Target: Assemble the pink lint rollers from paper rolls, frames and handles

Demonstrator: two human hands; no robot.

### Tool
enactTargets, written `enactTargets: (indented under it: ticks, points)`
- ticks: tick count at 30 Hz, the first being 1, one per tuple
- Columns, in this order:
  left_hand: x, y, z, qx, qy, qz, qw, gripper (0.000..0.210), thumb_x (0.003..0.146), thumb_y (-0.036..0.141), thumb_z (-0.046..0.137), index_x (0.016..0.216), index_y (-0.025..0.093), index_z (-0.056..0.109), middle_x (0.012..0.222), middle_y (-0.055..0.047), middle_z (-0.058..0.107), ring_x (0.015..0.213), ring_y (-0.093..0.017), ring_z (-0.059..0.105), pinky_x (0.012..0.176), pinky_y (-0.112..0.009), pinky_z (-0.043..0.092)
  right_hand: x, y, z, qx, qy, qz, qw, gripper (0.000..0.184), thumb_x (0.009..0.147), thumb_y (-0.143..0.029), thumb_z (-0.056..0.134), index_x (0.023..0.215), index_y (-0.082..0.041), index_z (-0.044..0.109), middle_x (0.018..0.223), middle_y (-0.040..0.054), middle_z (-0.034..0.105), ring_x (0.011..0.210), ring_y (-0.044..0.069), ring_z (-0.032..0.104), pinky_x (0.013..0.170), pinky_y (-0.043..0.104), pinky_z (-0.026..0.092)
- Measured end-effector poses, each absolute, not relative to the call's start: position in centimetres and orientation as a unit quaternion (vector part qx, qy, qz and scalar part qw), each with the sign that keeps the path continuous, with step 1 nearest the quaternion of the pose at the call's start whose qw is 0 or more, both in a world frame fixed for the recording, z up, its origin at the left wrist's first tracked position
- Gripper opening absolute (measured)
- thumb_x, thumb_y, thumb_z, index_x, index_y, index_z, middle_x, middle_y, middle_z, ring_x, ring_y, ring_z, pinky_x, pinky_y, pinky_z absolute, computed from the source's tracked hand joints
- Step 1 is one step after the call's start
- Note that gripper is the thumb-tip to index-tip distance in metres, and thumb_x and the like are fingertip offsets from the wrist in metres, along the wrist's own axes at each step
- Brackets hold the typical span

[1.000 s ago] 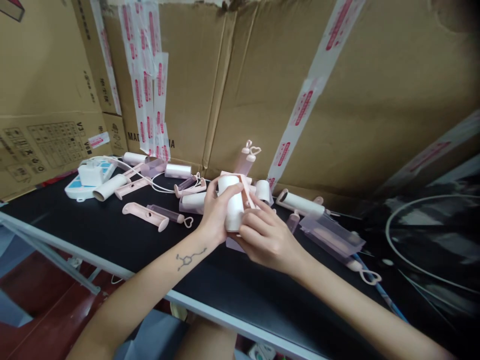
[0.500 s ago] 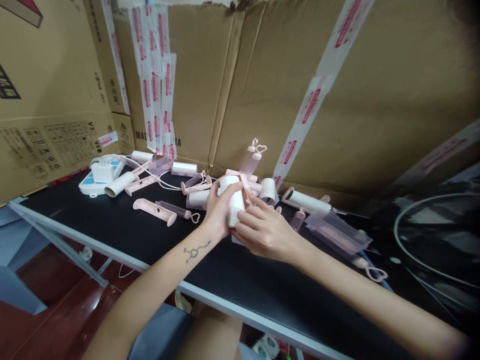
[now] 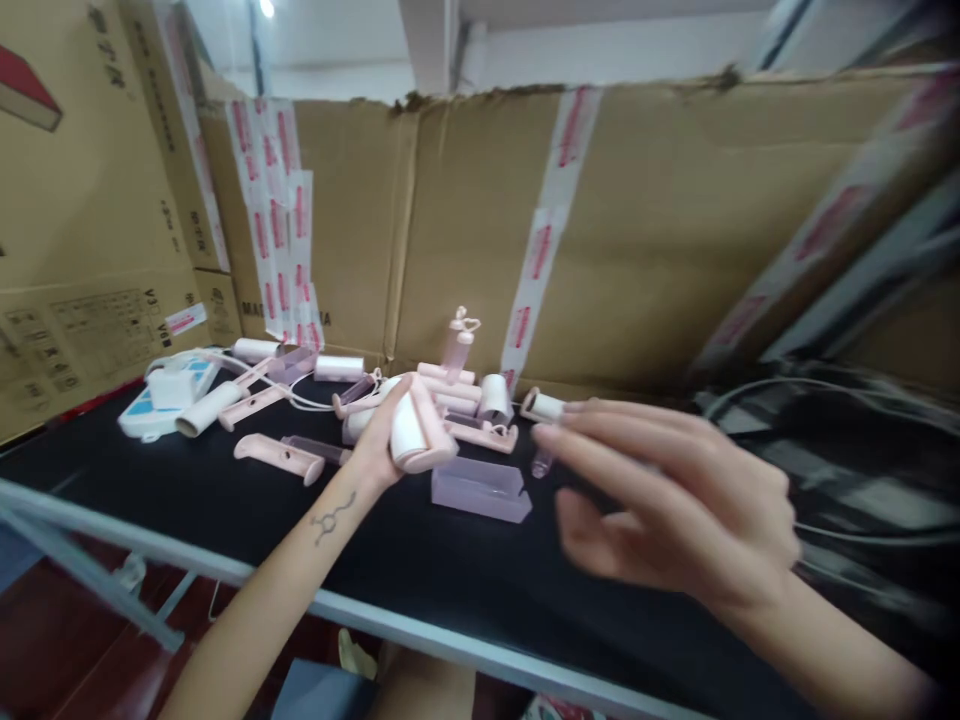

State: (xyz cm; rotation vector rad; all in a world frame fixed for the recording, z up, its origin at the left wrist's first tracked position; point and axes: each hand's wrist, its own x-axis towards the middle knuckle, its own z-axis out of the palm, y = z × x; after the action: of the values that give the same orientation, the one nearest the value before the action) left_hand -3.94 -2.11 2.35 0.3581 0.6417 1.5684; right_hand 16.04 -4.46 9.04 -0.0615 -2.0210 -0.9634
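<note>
My left hand [image 3: 377, 445] is wrapped round a white roll [image 3: 407, 430] that sits in a pale pink holder [image 3: 438, 432], tilted above the black table. My right hand [image 3: 675, 490] is in the air to the right, somewhat blurred, its fingers stretched out and nothing seen in them. Just right of the held roll, a translucent purple plastic cover [image 3: 478, 490] lies on the table. Beyond the right fingertips is another white roll [image 3: 545, 406], partly hidden by them. Small purple tubes with heart-shaped loops [image 3: 459, 345] stand upright behind the left hand.
Several loose white rolls, including one [image 3: 208, 408] at the left, lie among pink holders [image 3: 279, 457]. A white-and-blue power strip [image 3: 139, 415] with cables sits far left. Cardboard walls [image 3: 465, 240] close off the back. Dark, cable-strewn clutter [image 3: 862, 480] is at the right.
My right hand has let go of the roll and holder and swung out to the right, fingers spread. My left hand keeps hold, now tilted with the pink holder showing. The view has tipped up.
</note>
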Motion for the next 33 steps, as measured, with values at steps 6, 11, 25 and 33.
enactTargets:
  ticks: [6,11,25,33]
  points:
    - [-4.6,-2.4,2.9,0.181,0.308,0.663,0.658,0.017,0.077,0.011,0.05,0.091,0.01,0.058,0.073,-0.007,0.066,0.067,-0.019,0.067,0.066,-0.032,0.057,23.7,2.1,6.4,-0.312,-0.787,-0.244,0.473,0.014,0.081,-0.015,0.048,0.076,-0.017,0.061,0.074,0.0033,0.06,0.068,0.014,0.059,0.061,0.024,0.047]
    - [-4.2,-2.5,3.1,0.239,0.324,0.609,0.683,0.026,0.077,0.012,0.051,0.102,0.01,0.057,0.079,-0.009,0.066,0.067,-0.018,0.066,0.064,-0.03,0.057,26.0,6.1,1.1,-0.364,-0.874,-0.151,0.285,0.022,0.079,-0.011,0.048,0.093,-0.017,0.064,0.097,0.008,0.061,0.091,0.018,0.059,0.081,0.03,0.047]
    - [-0.8,-3.6,0.6,0.286,0.4,0.609,0.623,0.028,0.078,0.025,0.059,0.099,0.007,0.062,0.097,-0.013,0.069,0.087,-0.024,0.067,0.081,-0.033,0.054,21.8,2.1,0.9,-0.29,-0.86,0.158,0.389,0.027,0.083,-0.039,0.056,0.101,-0.019,0.052,0.091,0.0028,0.063,0.083,0.014,0.06,0.076,0.025,0.047]
    - [-0.4,-4.4,-0.7,0.345,0.436,0.55,0.623,0.04,0.072,0.034,0.066,0.103,0.01,0.058,0.096,-0.014,0.068,0.077,-0.022,0.066,0.074,-0.036,0.054,19.7,-1.3,-0.5,-0.29,-0.899,0.106,0.309,0.031,0.088,-0.042,0.048,0.11,-0.024,0.06,0.083,0.0024,0.062,0.069,0.012,0.058,0.062,0.021,0.044]
